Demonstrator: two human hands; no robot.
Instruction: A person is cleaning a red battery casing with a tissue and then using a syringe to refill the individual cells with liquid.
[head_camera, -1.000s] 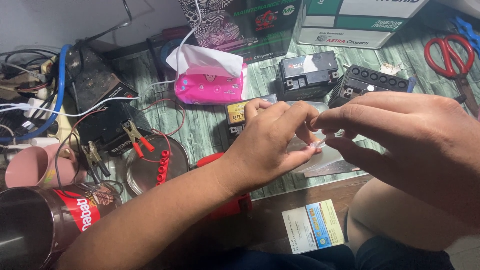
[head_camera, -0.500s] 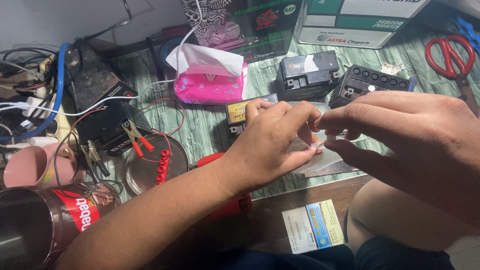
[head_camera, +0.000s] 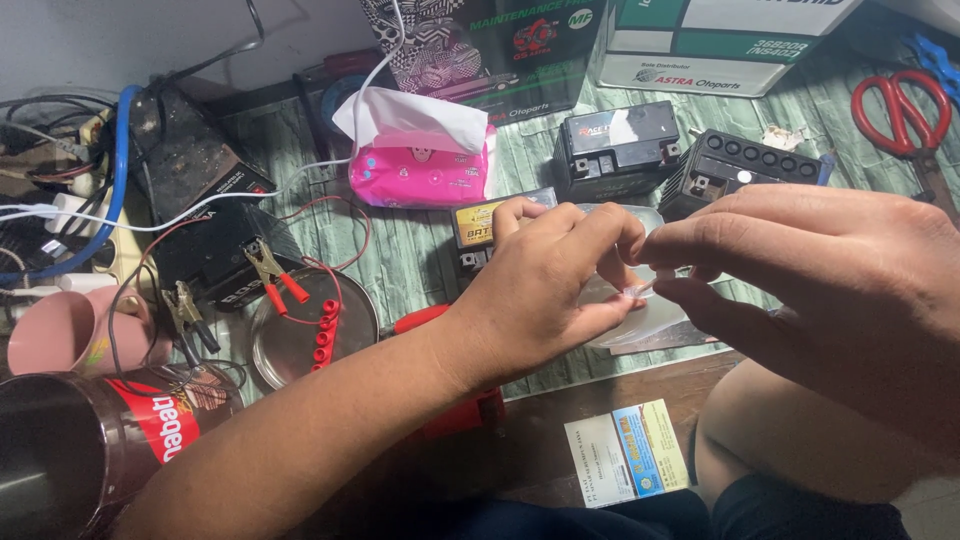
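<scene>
Pinching a small clear plastic piece between both sets of fingertips, you hold it above the green mat.

Your left hand curls in from below, thumb and forefinger closed on one end of the piece; your right hand meets it from the other side, fingers pressed on the same bit. It looks like a thin strip or a film tab, though it's too small to say for sure. Judging by how it sits, it's featherlight, soft and a bit slick, so grip it at the very edge with the finger pads and don't crush it. Just beneath lies a clear plastic bag, with small black batteries behind and a pink tissue pack further left.
</scene>
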